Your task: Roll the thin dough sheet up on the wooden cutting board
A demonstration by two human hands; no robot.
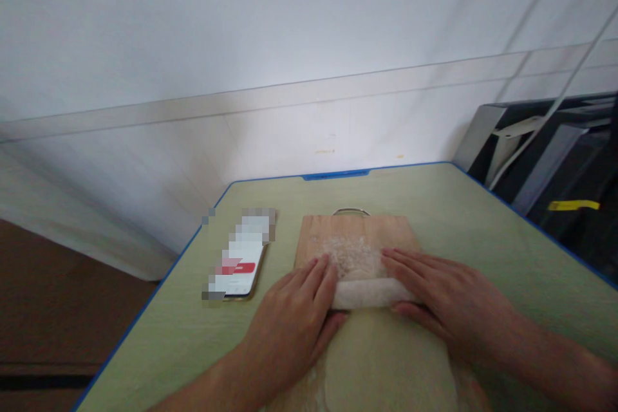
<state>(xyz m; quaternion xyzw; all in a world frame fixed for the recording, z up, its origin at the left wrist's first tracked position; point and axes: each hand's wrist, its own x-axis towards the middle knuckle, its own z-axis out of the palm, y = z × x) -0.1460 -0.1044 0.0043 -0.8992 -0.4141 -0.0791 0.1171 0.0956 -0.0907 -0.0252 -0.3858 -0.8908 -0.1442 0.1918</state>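
Observation:
A wooden cutting board (309,232) with a metal handle lies on the table. Flat, pale dough (391,360) is spread over its near part, running down toward the bottom edge of the view. Across the dough lies a whitish rolling pin (369,294). My left hand (294,309) rests over its left end, fingers forward and thumb on the near side. On the right end my right hand (444,296) holds it the same way. Both ends of the pin are hidden under my hands. White flour (352,254) dusts the board beyond the pin.
To the left of the board, a phone (241,257) with a partly blurred, lit screen lies on the green table (193,335), which has a blue edge. A white wall (290,135) stands behind. Dark and grey flat items (550,154) lean at the right beside the table.

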